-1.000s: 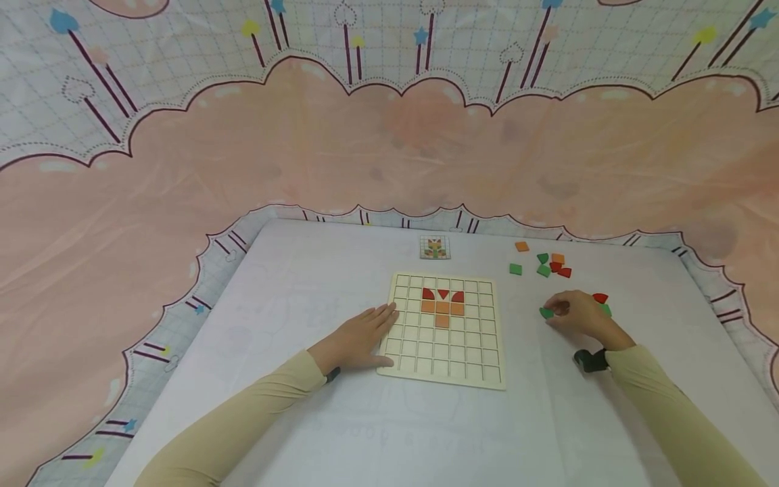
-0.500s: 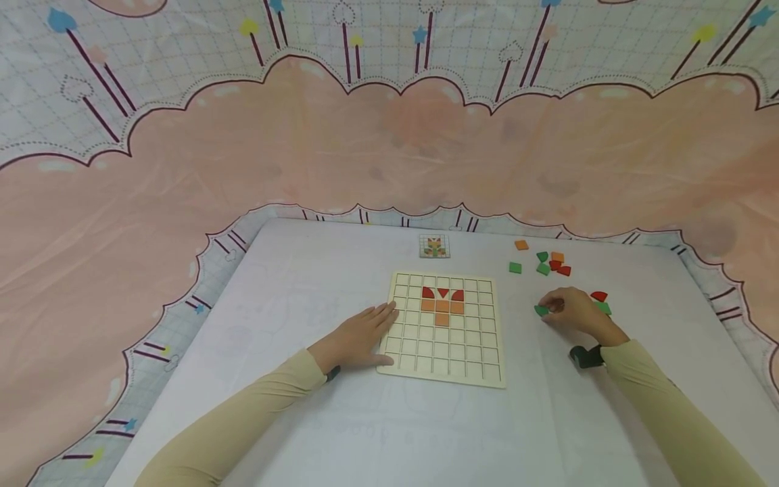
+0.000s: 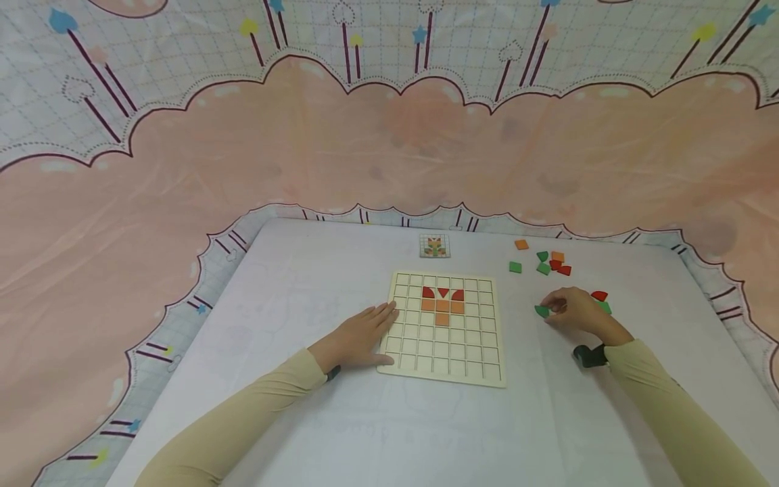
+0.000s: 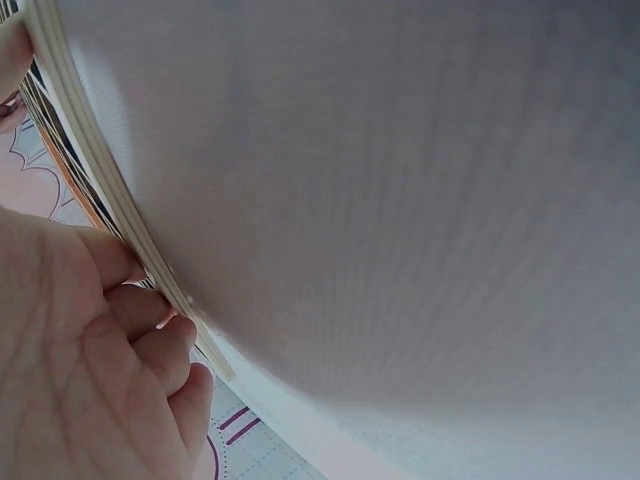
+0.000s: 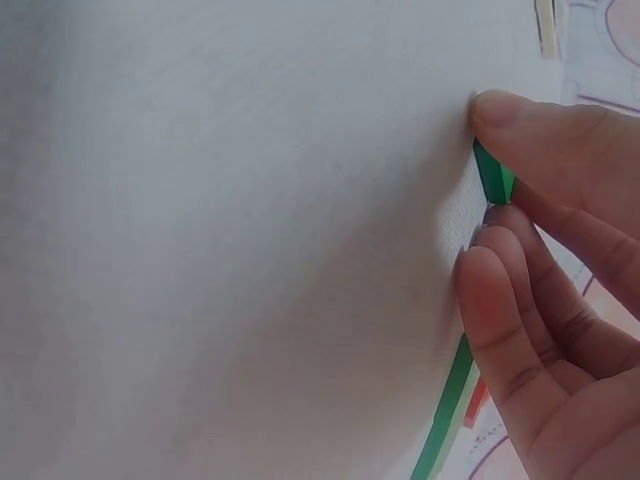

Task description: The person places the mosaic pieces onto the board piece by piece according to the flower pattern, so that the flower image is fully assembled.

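A cream square board (image 3: 465, 338) marked with a grid lies on the white table. Red and orange tiles (image 3: 442, 306) fill several squares in its upper middle. My left hand (image 3: 355, 338) rests along the left edge of the board, fingers extended and thumb near the lower corner. In the left wrist view its fingertips touch the board's edge (image 4: 120, 205). Off to the right of the board, my right hand (image 3: 575, 312) pinches a green tile (image 3: 541, 311) with a curved edge between thumb and fingers, low at the tabletop. The right wrist view shows that green tile (image 5: 492, 172) edge-on.
A small pattern card (image 3: 435, 246) lies behind the board. Several loose green, orange and red tiles (image 3: 555, 266) are scattered at the back right. A red tile (image 3: 599, 296) and a green tile (image 3: 604, 308) lie just behind my right hand, partly hidden.
My right hand has shifted slightly left with the green tile between its fingers, then stayed nearly still. The left hand and the board have not moved.
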Motion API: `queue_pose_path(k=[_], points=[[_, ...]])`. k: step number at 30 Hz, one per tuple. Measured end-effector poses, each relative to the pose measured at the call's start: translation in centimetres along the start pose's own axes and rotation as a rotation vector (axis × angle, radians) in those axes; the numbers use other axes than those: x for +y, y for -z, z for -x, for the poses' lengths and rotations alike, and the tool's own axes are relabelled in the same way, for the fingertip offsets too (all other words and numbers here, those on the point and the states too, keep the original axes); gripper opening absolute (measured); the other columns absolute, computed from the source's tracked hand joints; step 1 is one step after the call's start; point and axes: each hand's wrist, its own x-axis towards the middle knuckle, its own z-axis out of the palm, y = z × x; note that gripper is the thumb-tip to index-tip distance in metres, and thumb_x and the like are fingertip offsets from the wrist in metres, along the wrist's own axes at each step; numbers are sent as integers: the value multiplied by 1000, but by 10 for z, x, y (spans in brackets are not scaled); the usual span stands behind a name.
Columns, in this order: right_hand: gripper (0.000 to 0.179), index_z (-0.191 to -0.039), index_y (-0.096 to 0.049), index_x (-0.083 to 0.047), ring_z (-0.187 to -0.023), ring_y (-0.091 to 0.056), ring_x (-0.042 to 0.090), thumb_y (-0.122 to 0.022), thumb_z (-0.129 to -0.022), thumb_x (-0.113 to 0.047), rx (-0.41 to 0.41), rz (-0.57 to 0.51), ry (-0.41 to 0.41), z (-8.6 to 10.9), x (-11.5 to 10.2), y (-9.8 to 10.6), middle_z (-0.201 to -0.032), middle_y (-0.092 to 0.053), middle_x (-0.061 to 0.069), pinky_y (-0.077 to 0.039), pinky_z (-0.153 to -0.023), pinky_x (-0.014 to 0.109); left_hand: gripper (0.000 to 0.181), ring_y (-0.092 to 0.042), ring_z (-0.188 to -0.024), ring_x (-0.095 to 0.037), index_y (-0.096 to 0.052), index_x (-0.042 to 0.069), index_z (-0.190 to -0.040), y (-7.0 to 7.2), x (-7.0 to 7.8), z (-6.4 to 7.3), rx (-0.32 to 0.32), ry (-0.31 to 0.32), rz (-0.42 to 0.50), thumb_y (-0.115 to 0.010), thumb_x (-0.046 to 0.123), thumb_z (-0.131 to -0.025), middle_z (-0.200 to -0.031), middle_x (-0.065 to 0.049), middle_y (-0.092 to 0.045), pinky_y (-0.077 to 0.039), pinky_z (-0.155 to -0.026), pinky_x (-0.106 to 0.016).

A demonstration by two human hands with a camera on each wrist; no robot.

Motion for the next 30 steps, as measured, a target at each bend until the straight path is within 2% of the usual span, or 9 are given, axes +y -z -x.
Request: queue_pose_path(k=[5, 12, 18, 23, 30], points=[[32, -107, -65, 3, -86, -56, 24, -73, -80, -12, 1, -5, 6, 2, 1, 1, -93, -63, 13, -54, -78, 35, 92, -14, -147, -23, -15, 5, -151, 0, 1, 0, -2, 1, -3, -43, 66, -88, -159, -11, -11, -19, -120, -35], [31, -105, -66, 2, -83, -55, 21, -73, -79, -12, 26, 12, 32, 0, 0, -2, -90, -64, 10, -52, -73, 27, 93, -13, -147, -22, -14, 5, -151, -1, 2, 1, -6, 6, 0, -43, 66, -88, -159, -11, -11, -19, -120, -36], [27, -101, -68, 0, -80, -54, 18, -74, -77, -11, 75, 33, 127, -6, -9, -9, -86, -64, 7, -48, -69, 19, 93, -13, -147, -22, -14, 5, -151, -1, 1, 0, -10, 10, -4, -44, 66, -88, -159, -11, -11, -19, -120, -36], [24, -99, -69, -2, -81, -55, 16, -74, -77, -9, 96, 9, 200, -12, -19, -14, -91, -66, 7, -48, -70, 13, 93, -12, -147, -22, -13, 5, -151, -2, 1, 0, -10, 12, 16, -44, 66, -87, -159, -11, -10, -18, -120, -36], [20, -94, -69, -3, -77, -55, 11, -74, -75, -7, 128, -25, 321, -17, -41, -19, -87, -66, 6, -51, -72, 19, 93, -12, -147, -21, -13, 5, -151, -2, 1, -1, -14, 20, 15, -44, 66, -87, -159, -10, -10, -17, -120, -35]])
